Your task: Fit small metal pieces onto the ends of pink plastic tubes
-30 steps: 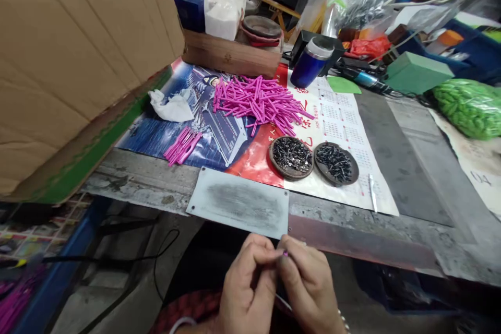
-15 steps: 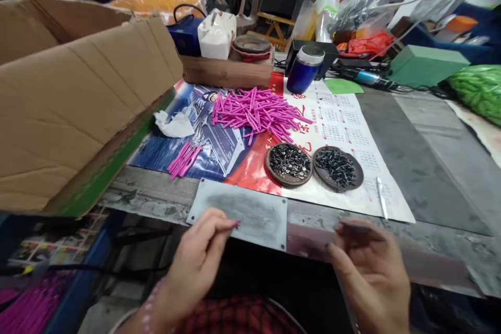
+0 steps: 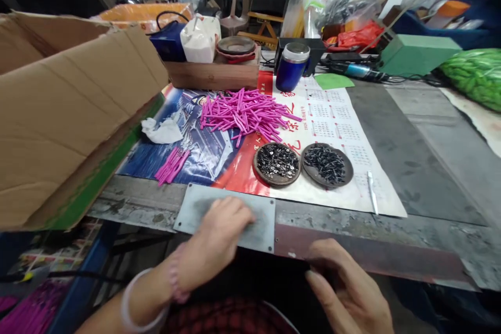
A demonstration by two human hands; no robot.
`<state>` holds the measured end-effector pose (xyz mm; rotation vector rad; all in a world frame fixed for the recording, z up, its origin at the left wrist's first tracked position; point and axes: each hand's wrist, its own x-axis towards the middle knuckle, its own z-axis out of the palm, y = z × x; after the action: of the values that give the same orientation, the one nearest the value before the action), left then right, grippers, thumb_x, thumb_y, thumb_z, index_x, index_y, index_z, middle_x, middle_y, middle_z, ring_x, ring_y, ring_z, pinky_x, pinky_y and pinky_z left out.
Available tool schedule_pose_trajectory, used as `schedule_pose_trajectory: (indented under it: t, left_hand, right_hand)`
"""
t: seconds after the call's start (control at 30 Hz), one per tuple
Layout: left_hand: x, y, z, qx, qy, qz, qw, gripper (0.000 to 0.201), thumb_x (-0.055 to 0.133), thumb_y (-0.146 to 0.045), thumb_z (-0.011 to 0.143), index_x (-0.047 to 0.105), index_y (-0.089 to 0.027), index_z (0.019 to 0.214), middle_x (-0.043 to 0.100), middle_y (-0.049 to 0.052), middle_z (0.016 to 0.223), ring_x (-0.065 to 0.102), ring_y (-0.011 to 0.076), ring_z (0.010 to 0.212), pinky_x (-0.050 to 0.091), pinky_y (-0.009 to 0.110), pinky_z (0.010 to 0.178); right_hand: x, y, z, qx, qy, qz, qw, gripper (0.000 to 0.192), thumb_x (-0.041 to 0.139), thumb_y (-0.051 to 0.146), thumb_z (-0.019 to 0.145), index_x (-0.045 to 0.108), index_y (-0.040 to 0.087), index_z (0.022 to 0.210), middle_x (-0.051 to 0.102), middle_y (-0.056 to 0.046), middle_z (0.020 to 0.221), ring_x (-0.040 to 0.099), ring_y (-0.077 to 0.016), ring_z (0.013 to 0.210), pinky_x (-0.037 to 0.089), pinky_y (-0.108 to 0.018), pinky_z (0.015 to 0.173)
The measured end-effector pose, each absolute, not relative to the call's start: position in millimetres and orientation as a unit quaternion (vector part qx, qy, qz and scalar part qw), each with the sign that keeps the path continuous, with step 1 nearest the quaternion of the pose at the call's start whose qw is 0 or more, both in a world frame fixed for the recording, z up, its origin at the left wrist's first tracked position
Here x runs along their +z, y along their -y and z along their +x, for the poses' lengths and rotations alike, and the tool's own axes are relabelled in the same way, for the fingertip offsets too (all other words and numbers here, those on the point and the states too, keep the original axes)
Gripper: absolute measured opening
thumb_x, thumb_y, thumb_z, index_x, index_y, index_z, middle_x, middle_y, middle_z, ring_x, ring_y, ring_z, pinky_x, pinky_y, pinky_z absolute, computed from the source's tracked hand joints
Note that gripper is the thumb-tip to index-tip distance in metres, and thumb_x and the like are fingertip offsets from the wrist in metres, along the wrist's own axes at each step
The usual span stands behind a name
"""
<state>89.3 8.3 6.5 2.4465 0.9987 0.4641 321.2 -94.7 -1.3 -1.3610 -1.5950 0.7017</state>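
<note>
My left hand (image 3: 221, 227) is closed, knuckles up, over the pale grey metal plate (image 3: 188, 212) at the bench's front edge. Its fingertips are hidden beneath it, and so is anything in them. To the right, beyond the plate, my right hand (image 3: 348, 287) is curled, thumb and forefinger drawn together at a dark tip too small to name. Behind the plate sit a round dish of small dark metal pieces with holes (image 3: 277, 163) and a dish of dark screw-like pins (image 3: 327, 165). A large heap of thin magenta sticks (image 3: 246, 115) and a smaller bunch (image 3: 171, 165) lie farther left.
A big cardboard box (image 3: 82, 109) takes up the left side. A poster with a calendar (image 3: 356, 151) covers the bench under the dishes. Behind stand a wooden box (image 3: 213, 74) and a blue cup (image 3: 291, 68). A white pen-like tool (image 3: 372, 193) lies at the right.
My left hand has moved forward onto the plate and turned knuckles up. My right hand has shifted left, its thumb and forefinger closer together. The camera view has swung slightly right.
</note>
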Motion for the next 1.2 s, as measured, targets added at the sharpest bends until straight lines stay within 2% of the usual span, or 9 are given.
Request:
schedule_pose_trajectory:
  t: [0.13,0.33,0.4,0.57,0.73,0.9,1.0,1.07,1.2]
  left_hand:
    - [4,-5,64,0.184,-0.434,0.854,0.222,0.029,0.039,-0.002,0.096,0.064,-0.016,0.094,0.061,0.007,0.086,0.055,0.0245,0.084,0.042,0.038,0.074]
    - [-3,9,117,0.204,-0.411,0.85,0.259,0.03,0.04,-0.003,0.095,0.066,-0.018,0.094,0.066,0.007,0.09,0.059,0.0235,0.087,0.046,0.038,0.078]
    - [0,15,123,0.257,-0.429,0.793,0.347,0.025,0.043,-0.007,0.096,0.066,-0.017,0.097,0.066,0.006,0.091,0.062,0.0201,0.085,0.05,0.033,0.076]
    - [8,39,114,0.348,-0.476,0.462,0.662,0.008,0.062,-0.024,0.092,0.066,-0.017,0.095,0.063,0.0,0.078,0.06,0.0123,0.066,0.05,0.023,0.063]
    - [9,58,118,0.396,-0.45,0.342,0.723,0.025,0.076,-0.038,0.086,0.066,-0.016,0.094,0.062,-0.002,0.073,0.055,0.0086,0.06,0.046,0.017,0.055]
    - [1,75,122,0.398,-0.428,0.334,0.739,0.029,0.066,-0.046,0.095,0.062,-0.018,0.102,0.051,-0.009,0.059,0.037,0.0039,0.043,0.03,0.013,0.041]
    - [-4,86,126,0.458,-0.431,0.374,0.682,0.023,0.062,-0.042,0.099,0.064,-0.02,0.104,0.064,-0.001,0.078,0.057,0.0085,0.063,0.05,0.018,0.063]
    - [-7,91,129,0.485,-0.436,0.4,0.644,0.019,0.06,-0.039,0.1,0.065,-0.02,0.104,0.07,0.004,0.095,0.064,0.0141,0.084,0.054,0.026,0.084]
    - [-13,97,135,0.492,-0.448,0.413,0.622,0.019,0.058,-0.036,0.101,0.068,-0.02,0.105,0.073,0.006,0.101,0.068,0.0181,0.09,0.055,0.029,0.087]
  right_hand:
    - [-5,97,320,0.312,0.657,-0.529,0.437,0.003,0.059,0.022,0.098,0.06,0.024,0.098,0.063,0.0,0.084,0.063,-0.0135,0.072,0.051,-0.02,0.064]
    - [-4,87,289,0.344,0.681,-0.486,0.426,0.002,0.06,0.022,0.097,0.06,0.022,0.099,0.063,0.0,0.084,0.063,-0.0132,0.069,0.052,-0.021,0.063]
    - [-5,86,285,0.335,0.663,-0.513,0.43,0.003,0.057,0.022,0.099,0.06,0.022,0.097,0.064,0.0,0.084,0.064,-0.0135,0.071,0.053,-0.021,0.065]
    - [-7,83,276,0.328,0.637,-0.543,0.437,0.006,0.058,0.022,0.099,0.063,0.021,0.096,0.066,-0.001,0.084,0.066,-0.0142,0.073,0.053,-0.021,0.066]
    - [-3,77,263,0.291,0.644,-0.532,0.466,0.01,0.057,0.018,0.098,0.064,0.021,0.092,0.066,0.0,0.079,0.066,-0.0134,0.069,0.051,-0.021,0.064]
    - [-1,76,257,0.283,0.641,-0.532,0.475,0.013,0.054,0.018,0.099,0.06,0.021,0.087,0.064,0.0,0.076,0.064,-0.0128,0.065,0.05,-0.02,0.06]
    - [-6,76,252,0.244,0.652,-0.53,0.484,0.016,0.053,0.019,0.1,0.059,0.02,0.085,0.061,0.001,0.072,0.061,-0.0118,0.059,0.046,-0.02,0.055]
    - [-10,76,249,0.182,0.67,-0.53,0.487,0.021,0.052,0.019,0.101,0.056,0.021,0.08,0.056,0.003,0.065,0.056,-0.0108,0.052,0.041,-0.021,0.051]
    - [-14,74,247,0.12,0.685,-0.535,0.479,0.035,0.044,0.019,0.104,0.051,0.022,0.07,0.049,0.004,0.055,0.046,-0.0101,0.044,0.034,-0.024,0.046]
